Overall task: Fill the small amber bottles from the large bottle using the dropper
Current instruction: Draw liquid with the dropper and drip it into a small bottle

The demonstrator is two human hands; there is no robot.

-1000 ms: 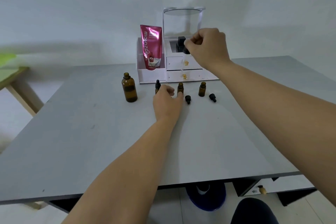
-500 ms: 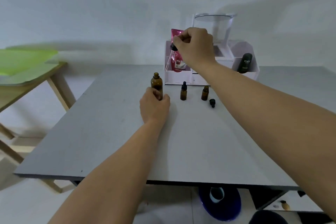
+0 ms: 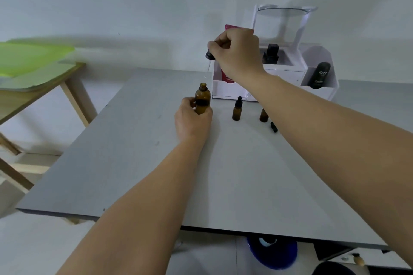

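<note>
Now my left fingers (image 3: pixel 189 102) curl round the large amber glass bottle (image 3: pixel 202 98), open-mouthed, near the far edge of the matte grey surface (image 3: pixel 143 163); my right fingers (image 3: pixel 215 45) pinch the black-bulbed dropper (image 3: pixel 210 55) above it.

Your big bottle (image 3: pixel 202 98) is amber with a dark band; your dropper (image 3: pixel 209 54) black-capped; table (image 3: pixel 134 163) grey, organiser (image 3: pixel 230 92) white, tube (image 3: pixel 227 78) pink.

The near counter (image 3: pixel 156 174) lies open beneath both forearms. Farther back it crowds: the large bottle (image 3: pixel 202 100) in the left grip (image 3: pixel 192 118), a capped small bottle (image 3: pixel 237 114), an uncapped small bottle (image 3: pixel 263 116) and a loose cap (image 3: pixel 274 127) to its right, and the white organizer (image 3: pixel 230 94) just behind. Air stands free between the large bottle's mouth and the dropper (image 3: pixel 210 54) in the right grip (image 3: pixel 237 51).
</note>
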